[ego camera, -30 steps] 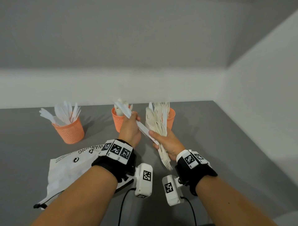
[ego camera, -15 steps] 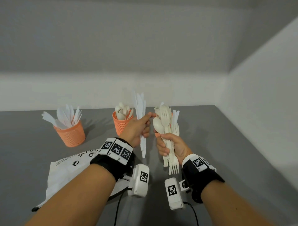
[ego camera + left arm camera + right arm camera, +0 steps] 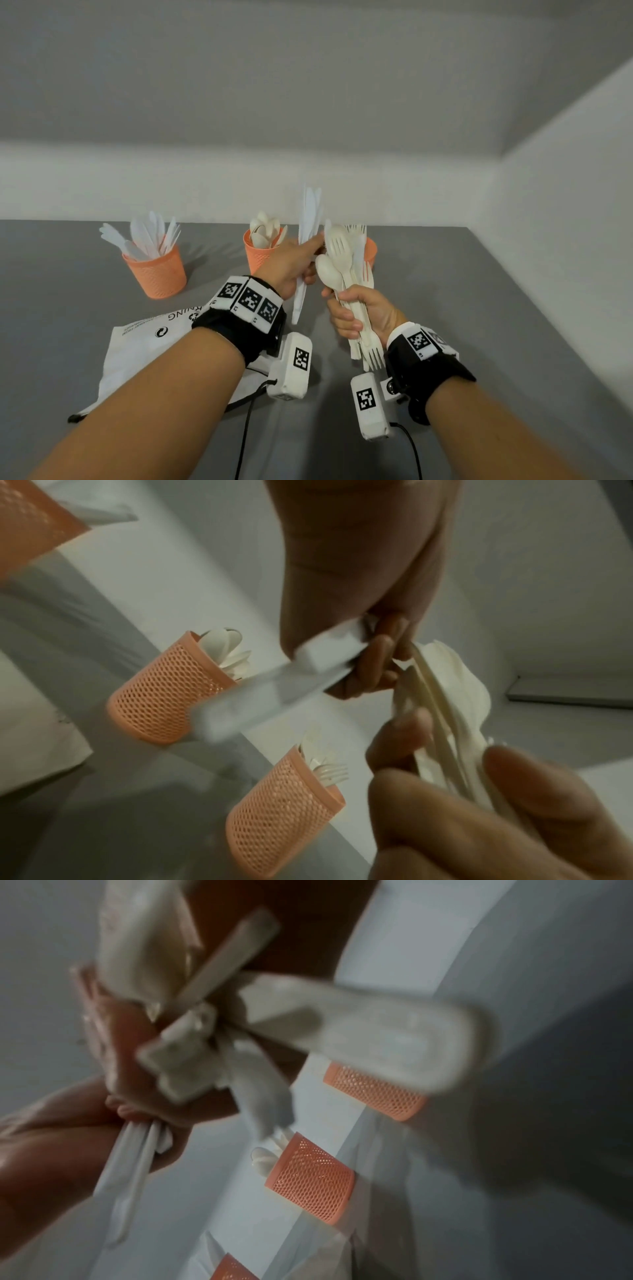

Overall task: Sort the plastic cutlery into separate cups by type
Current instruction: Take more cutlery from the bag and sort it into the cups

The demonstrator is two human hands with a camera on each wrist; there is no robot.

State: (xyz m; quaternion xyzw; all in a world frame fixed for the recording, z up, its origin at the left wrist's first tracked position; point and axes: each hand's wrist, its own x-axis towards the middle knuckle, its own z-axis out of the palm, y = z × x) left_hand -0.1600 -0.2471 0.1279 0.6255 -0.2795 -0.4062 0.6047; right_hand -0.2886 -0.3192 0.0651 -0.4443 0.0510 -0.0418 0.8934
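3 white knives (image 3: pixel 307 226) upright in left hand (image 3: pixel 291 265).

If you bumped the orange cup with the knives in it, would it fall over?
Probably fairly easily. The knife cup is mesh plastic, so likely light, and its knives stick out high and lean sideways, making it top-heavy. Its base looks narrower than its rim. On the smooth table it might slide first.

Grey counter (image 3: pixel 479 325) runs to white walls (image 3: pixel 565 222) at far and right edges, meeting in the far right corner. White plastic bag (image 3: pixel 137 353) lies flat on the counter, near left, printed with black warning text and recycling symbols. A black drawstring (image 3: pixel 73 418) trails from its near corner.
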